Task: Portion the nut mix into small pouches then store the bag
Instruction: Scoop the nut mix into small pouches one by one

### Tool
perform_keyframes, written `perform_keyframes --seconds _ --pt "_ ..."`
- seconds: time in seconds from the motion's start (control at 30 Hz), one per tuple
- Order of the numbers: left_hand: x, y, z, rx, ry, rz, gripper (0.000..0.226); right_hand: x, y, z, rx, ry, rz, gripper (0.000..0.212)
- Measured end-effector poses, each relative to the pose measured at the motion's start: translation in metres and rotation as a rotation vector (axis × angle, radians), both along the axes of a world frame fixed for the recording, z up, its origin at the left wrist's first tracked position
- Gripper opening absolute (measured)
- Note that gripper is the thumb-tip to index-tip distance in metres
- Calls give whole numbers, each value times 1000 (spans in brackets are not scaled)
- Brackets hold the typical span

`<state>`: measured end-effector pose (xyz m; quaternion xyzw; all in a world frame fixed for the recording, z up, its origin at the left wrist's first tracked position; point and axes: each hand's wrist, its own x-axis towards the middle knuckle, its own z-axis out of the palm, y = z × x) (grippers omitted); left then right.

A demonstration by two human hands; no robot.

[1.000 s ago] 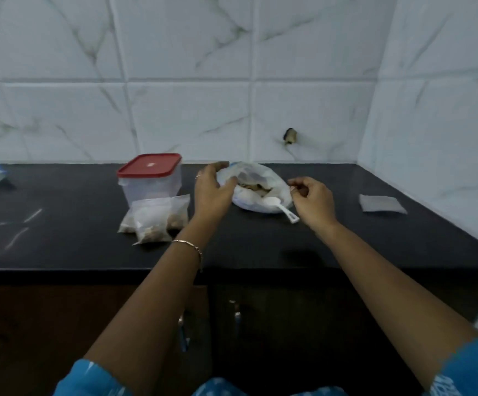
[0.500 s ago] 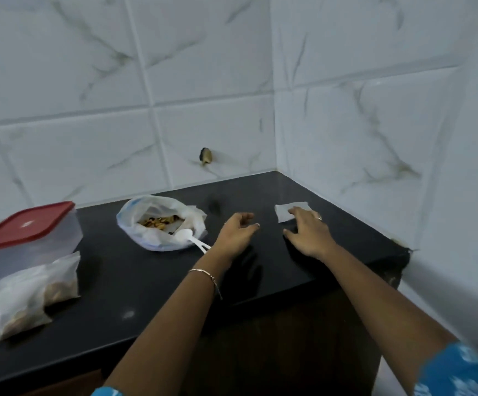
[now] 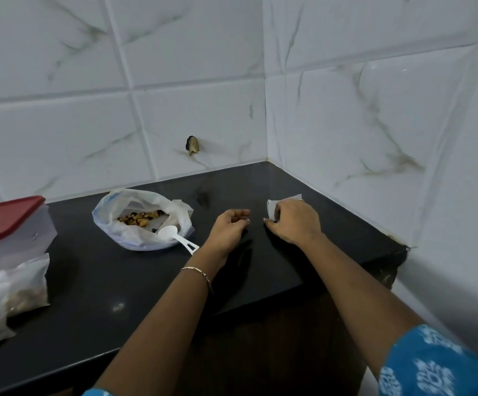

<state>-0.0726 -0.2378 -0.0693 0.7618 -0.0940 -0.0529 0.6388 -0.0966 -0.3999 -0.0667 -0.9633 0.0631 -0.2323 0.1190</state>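
An open plastic bag of nut mix [image 3: 135, 221] lies on the black counter [image 3: 123, 284], with a white plastic spoon [image 3: 175, 237] resting on its front edge. Filled small pouches [image 3: 9, 292] lie at the far left. My right hand [image 3: 292, 221] is closed on an empty small pouch [image 3: 272, 208] near the counter's right corner, lifting its edge. My left hand [image 3: 230, 227] hovers just left of it, fingers loosely curled and holding nothing.
A clear container with a red lid [image 3: 6, 227] stands at the left behind the filled pouches. Tiled walls meet at the corner behind the counter. The counter's front edge runs below my forearms, with dark cabinet fronts underneath.
Both hands left the nut bag and moved right. My right hand reached the empty pouch and now grips it, where half a second ago it lay flat under the fingers.
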Motion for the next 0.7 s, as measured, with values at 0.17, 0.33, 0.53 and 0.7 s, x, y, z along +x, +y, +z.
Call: perform_keyframes --seconds 0.17,0.33,0.53,0.7 --pt "-21 5 8 -21 36 -43 25 -13 18 19 -119 98 -16 5" --pt "-49 19 11 -68 78 -58 31 -38 25 24 -261 175 -1 18" --pt "-80 40 15 -124 111 -84 28 -64 31 26 -323 170 40 9" --pt "-96 46 15 -154 125 -54 28 -72 37 25 -465 161 74 17"
